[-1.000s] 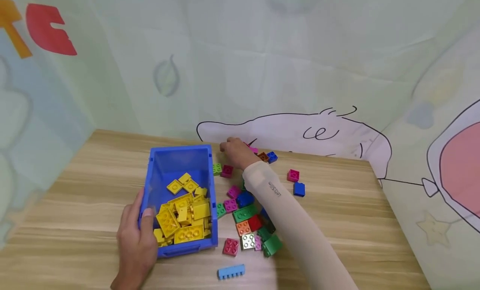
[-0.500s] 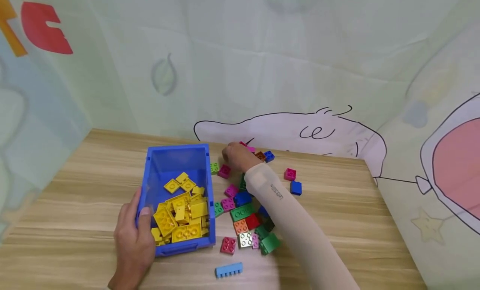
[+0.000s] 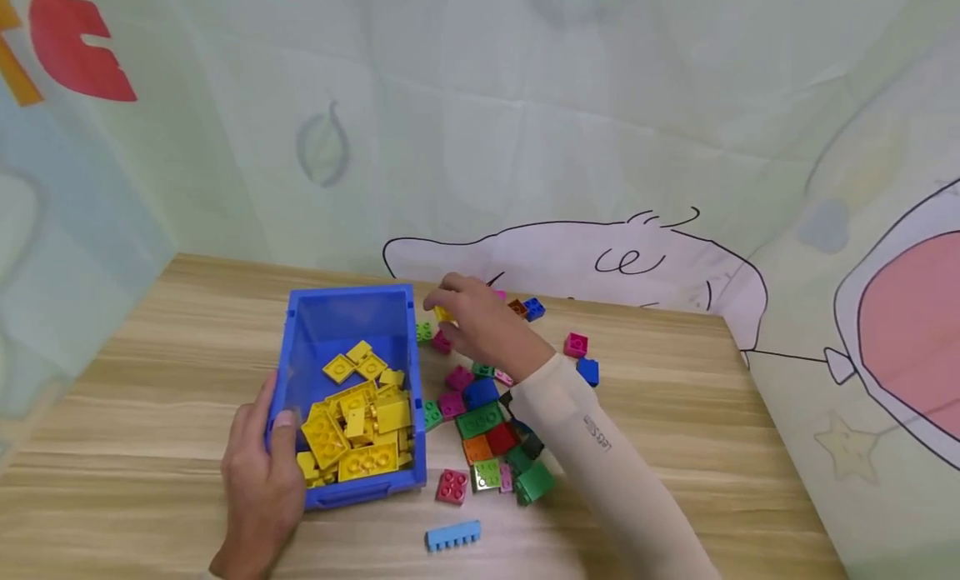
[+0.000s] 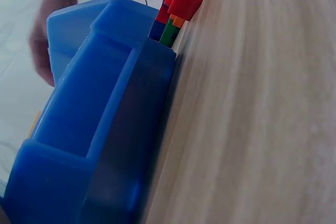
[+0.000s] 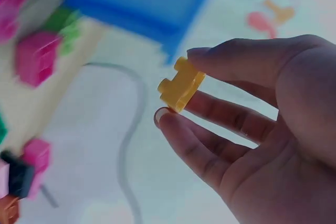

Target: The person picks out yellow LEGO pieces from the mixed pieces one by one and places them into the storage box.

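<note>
Between the thumb and fingers of my right hand (image 3: 487, 317) a small yellow toy brick (image 5: 182, 85) is pinched, raised over the table's far part, just right of the bin. My left hand (image 3: 262, 472) grips the near left wall of a blue plastic bin (image 3: 418, 397), thumb over the rim and fingers along the outside. Inside the bin lie several yellow bricks (image 3: 367, 459), heaped toward its near end. In the left wrist view the bin's outer wall (image 4: 131, 124) fills the left side, and the left hand's fingers are mostly out of frame.
Right of the bin, mixed-colour bricks lie scattered, among them a dark green brick (image 3: 480, 419) and a red brick (image 3: 452, 486). A light blue brick (image 3: 453, 535) is near the front. Farther right sit a pink brick (image 3: 576, 344) and a blue brick (image 3: 588, 372). A printed cloth (image 3: 525, 147) hangs behind the table.
My right hand has lifted from the far part of the table, and a yellow brick now shows in its fingers. The left hand keeps its grip on the bin; the head view shifts slightly.
</note>
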Tool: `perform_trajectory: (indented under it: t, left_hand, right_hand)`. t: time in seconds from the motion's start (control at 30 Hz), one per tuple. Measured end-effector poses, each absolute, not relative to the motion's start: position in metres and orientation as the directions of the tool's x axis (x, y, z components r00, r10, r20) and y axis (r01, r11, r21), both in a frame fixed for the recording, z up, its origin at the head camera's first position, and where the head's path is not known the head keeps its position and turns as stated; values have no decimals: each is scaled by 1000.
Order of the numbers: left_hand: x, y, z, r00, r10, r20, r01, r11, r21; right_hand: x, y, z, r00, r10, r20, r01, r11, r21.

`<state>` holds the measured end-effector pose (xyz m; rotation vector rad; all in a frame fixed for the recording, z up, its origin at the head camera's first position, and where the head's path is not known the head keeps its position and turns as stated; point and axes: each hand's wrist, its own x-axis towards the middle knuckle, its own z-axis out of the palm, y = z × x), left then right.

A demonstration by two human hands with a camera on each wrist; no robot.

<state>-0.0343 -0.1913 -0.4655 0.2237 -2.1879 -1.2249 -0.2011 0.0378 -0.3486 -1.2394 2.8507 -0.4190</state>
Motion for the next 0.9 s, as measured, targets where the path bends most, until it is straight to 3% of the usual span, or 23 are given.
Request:
perform_trajectory:
  t: [0.23, 0.37, 0.9]
  left_hand:
    - [-35, -192, -466, -787, -427, 445, 162, 552, 818]
    - [-35, -192, -465, -792, -432, 432, 152, 545, 825]
    - [-35, -191, -464, -804, -436, 405, 130, 536, 834]
  right_hand:
    - [-162, 32, -329, -528, -804, 271, -840, 449, -304]
    - [-150, 27, -327, -449, -841, 302, -882, 362, -302]
    - [-115, 11, -336, -443, -893, 77, -888, 425, -178]
